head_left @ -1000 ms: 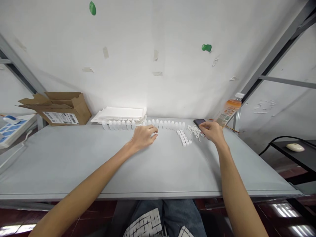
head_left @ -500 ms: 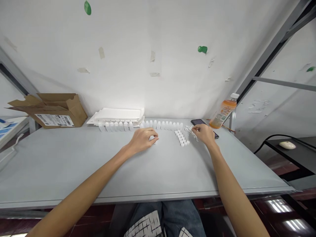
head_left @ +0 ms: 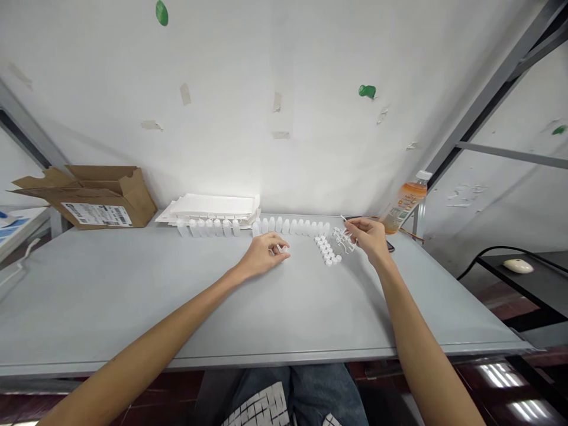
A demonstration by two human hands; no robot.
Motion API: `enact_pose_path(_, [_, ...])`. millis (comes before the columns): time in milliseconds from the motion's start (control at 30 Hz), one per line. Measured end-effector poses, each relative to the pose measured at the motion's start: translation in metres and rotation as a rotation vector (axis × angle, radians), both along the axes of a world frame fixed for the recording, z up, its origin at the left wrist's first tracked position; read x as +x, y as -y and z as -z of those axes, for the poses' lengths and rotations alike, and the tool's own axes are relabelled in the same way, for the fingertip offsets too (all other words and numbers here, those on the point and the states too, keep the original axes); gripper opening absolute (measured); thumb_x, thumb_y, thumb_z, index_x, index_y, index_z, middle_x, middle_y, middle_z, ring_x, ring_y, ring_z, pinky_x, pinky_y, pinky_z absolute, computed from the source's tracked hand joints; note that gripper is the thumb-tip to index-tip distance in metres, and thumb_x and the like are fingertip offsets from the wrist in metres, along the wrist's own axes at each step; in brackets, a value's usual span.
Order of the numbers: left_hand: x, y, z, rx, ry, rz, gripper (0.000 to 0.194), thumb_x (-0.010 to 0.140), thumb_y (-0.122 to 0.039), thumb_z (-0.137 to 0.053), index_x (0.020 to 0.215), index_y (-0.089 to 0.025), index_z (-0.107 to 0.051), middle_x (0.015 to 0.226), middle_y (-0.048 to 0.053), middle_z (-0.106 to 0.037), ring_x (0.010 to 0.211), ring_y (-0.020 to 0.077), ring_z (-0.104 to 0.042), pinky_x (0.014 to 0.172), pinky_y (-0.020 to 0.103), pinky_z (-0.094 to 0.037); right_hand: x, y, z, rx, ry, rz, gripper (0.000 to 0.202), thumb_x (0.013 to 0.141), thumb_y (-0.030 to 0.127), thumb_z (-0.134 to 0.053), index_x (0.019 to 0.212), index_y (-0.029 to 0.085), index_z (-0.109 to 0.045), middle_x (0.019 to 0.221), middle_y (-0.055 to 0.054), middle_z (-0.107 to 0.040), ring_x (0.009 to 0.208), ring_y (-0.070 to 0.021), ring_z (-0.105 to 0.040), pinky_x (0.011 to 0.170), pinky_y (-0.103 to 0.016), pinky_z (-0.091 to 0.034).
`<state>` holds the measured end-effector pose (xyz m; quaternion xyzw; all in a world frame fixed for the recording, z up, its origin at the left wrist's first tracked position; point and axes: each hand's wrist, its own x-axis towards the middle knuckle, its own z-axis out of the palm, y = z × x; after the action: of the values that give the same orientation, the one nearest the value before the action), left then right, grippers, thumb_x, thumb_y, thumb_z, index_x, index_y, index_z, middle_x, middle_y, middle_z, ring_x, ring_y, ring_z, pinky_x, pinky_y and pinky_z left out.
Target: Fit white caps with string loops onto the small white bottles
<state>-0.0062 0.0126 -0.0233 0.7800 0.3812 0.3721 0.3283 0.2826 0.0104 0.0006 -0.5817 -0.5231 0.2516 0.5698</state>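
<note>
My left hand (head_left: pixel 265 253) is closed around a small translucent white bottle (head_left: pixel 284 251), most of it hidden by the fingers, just above the grey table. My right hand (head_left: pixel 369 238) pinches a thin white plastic piece (head_left: pixel 343 218) whose tip sticks up past the fingertips. Beside that hand lies a loose pile of similar thin white pieces (head_left: pixel 342 239). Small white caps (head_left: pixel 327 252) sit in short rows between the two hands. Behind my left hand stand several uncapped-looking translucent bottles (head_left: pixel 293 226) in a line, and more bottles with narrow tips on top (head_left: pixel 208 227) stand further left.
White papers (head_left: pixel 213 204) are stacked against the wall. An open cardboard box (head_left: pixel 97 198) stands at the back left. At the back right, an orange drink bottle (head_left: pixel 404 204) stands by a dark phone (head_left: pixel 390 247), partly hidden by my right hand. The grey table (head_left: pixel 284 319) extends forward.
My right hand has lifted slightly from the pile with a thin white piece between its fingers. The left hand has turned a little, showing more of the small bottle.
</note>
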Motion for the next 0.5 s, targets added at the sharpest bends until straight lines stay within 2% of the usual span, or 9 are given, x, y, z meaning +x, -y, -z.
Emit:
enact_pose_path(133, [0.001,-0.001,0.006,-0.058,0.018,0.035,0.024,0.074,-0.036,-0.070,0.086,-0.015,-0.073,0.097,0.008,-0.066,0.070,0.0135,-0.062,0.064,0.027,-0.053,-0.019,0.003,0.000,-0.023,0.047,-0.096,0.034,0.066,0.045,-0.074,0.073,0.012,-0.066,0.058,-0.004,-0.064,0.037,-0.0083,-0.045,0.039,-0.023,-0.032])
enact_pose_path(267, [0.003,-0.002,0.014,-0.051,-0.034,0.054,0.026,0.073,-0.036,-0.071,0.088,-0.015,-0.072,0.094,0.007,-0.067,0.069,0.0134,-0.059,0.062,0.026,-0.048,-0.047,0.011,0.002,-0.017,0.050,-0.261,0.037,0.069,0.049,-0.074,0.075,0.014,-0.064,0.064,-0.007,-0.069,0.038,-0.0112,-0.052,0.040,-0.024,-0.037])
enact_pose_path(367, [0.005,0.000,0.014,-0.030,-0.086,0.086,0.022,0.077,-0.036,-0.068,0.087,-0.016,-0.070,0.094,0.005,-0.067,0.067,0.0122,-0.057,0.063,0.025,-0.045,-0.068,0.019,0.001,-0.067,0.019,-0.357,0.038,0.071,0.051,-0.073,0.076,0.015,-0.061,0.072,-0.009,-0.073,0.040,-0.0127,-0.056,0.037,-0.023,-0.034])
enact_pose_path(500, [0.007,0.008,0.008,-0.058,-0.143,0.090,0.024,0.088,-0.040,-0.055,0.084,-0.018,-0.062,0.070,-0.002,-0.063,0.058,0.0111,-0.053,0.061,0.024,-0.041,-0.082,0.026,-0.001,-0.086,-0.011,-0.454,0.039,0.070,0.052,-0.074,0.073,0.015,-0.062,0.076,-0.009,-0.072,0.045,-0.0125,-0.058,0.036,-0.022,-0.030])
